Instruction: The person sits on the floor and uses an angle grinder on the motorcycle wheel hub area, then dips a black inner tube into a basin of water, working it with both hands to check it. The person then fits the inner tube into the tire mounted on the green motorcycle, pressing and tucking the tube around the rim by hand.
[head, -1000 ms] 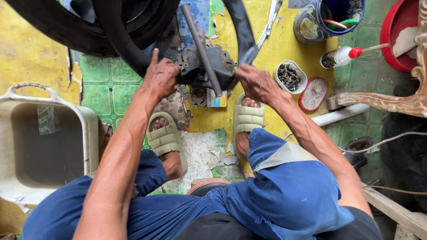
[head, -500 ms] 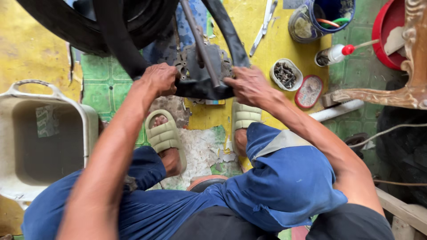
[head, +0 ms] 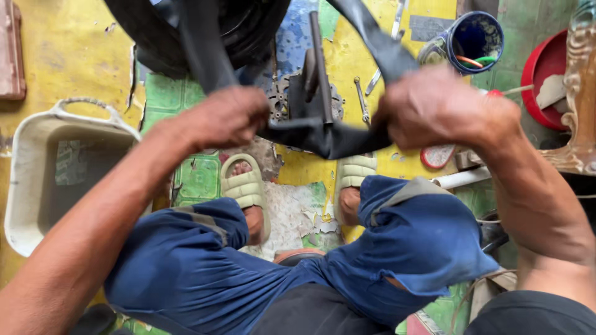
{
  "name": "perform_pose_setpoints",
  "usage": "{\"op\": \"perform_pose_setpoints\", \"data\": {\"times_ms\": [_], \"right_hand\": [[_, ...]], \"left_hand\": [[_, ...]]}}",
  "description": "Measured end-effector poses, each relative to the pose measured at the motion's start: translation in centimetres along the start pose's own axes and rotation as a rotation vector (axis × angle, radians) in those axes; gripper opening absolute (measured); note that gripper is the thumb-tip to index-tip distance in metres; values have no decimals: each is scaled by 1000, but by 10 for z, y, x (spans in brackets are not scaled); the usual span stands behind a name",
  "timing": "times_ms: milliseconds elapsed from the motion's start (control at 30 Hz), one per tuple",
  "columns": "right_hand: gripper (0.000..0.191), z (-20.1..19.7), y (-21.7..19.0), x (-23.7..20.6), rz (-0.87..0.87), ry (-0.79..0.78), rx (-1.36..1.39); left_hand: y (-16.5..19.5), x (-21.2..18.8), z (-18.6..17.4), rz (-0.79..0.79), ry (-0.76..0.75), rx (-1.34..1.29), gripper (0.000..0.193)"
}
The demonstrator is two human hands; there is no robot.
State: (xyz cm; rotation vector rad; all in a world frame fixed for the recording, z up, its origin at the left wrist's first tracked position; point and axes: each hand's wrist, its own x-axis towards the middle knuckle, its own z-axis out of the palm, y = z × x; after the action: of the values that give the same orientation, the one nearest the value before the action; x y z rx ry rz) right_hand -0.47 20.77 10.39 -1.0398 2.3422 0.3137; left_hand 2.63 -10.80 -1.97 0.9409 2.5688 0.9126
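Floor [head: 74,62]: yellow w/ green tiles, paint chipped. On it: white plastic tub [head: 37,180] at left, blue can [head: 475,40] & red basin [head: 543,77] top right, wrench [head: 362,99], white pipe [head: 462,180], metal stand [head: 307,99].

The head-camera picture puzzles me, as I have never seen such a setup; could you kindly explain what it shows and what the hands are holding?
The camera sits on a seated person's head and looks down past blue-trousered knees and pale green sandals. There is no machine, only two bare hands. The left hand and right hand both grip a black rubber inner tube, which loops up towards a black tyre. On the painted yellow and green floor lie a white plastic basin, a blue cup and a red bowl.
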Motion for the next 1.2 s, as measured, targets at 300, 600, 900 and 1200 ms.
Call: {"op": "perform_pose_setpoints", "data": {"times_ms": [300,600,900,1200], "right_hand": [[21,-37,-16,-34,245,53,-501],[37,-82,-92,100,-633,947,136],[12,68,29,35,72,724,352],[74,390,39,37,411,592,718]], "left_hand": [[-22,-70,-44,13,375,-71,8],[-124,-203,-100,-152,615,351,7],[-249,-221,-8,-175,303,867,8],[-196,-204,21,-113,262,850,16]]}}
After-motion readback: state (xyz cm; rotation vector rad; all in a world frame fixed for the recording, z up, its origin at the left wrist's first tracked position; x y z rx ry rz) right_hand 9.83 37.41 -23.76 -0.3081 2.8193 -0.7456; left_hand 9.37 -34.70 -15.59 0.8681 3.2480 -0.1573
